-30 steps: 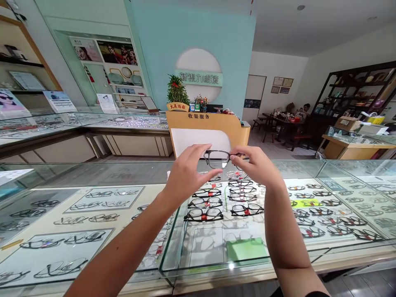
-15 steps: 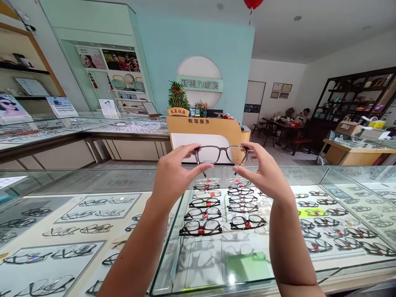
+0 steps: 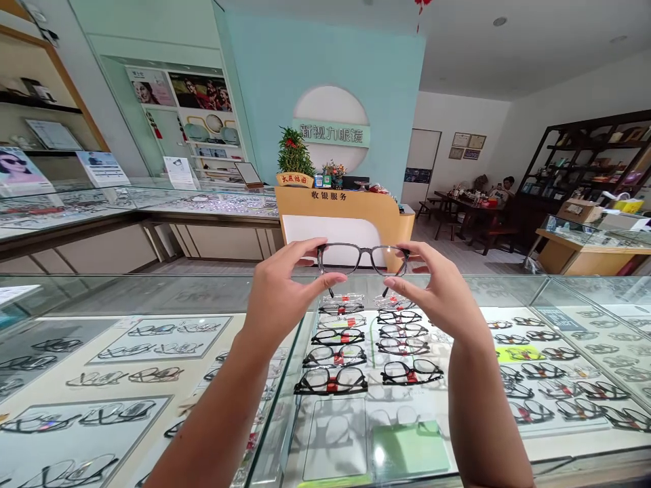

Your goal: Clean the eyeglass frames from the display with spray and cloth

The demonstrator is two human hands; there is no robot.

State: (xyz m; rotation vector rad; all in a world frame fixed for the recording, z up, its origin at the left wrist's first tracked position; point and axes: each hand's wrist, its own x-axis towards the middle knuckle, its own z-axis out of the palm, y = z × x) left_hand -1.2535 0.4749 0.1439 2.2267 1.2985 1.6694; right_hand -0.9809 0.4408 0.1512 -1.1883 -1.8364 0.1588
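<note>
A pair of dark-framed eyeglasses (image 3: 365, 251) is held up in the air above the glass counter, lenses facing across the shop. My left hand (image 3: 285, 288) grips the frame's left end between thumb and fingers. At the opposite end, my right hand (image 3: 437, 288) pinches the other corner in the same way. Both temple tips hang down below the lenses. Under my hands, two columns of black eyeglasses (image 3: 333, 381) with red tags lie in the display case. A green card (image 3: 411, 447) shows nearer to me.
Glass display cases (image 3: 584, 400) with several more frames spread to both sides. Beyond stands a wooden cashier counter (image 3: 404, 220) with a potted plant (image 3: 295, 152) on it. At the back right, a person (image 3: 506, 190) sits by a dark table (image 3: 460, 203).
The eyeglasses stay in both hands, slightly lower in the picture. My hands have shifted slightly, and the camera view has tilted a little.
</note>
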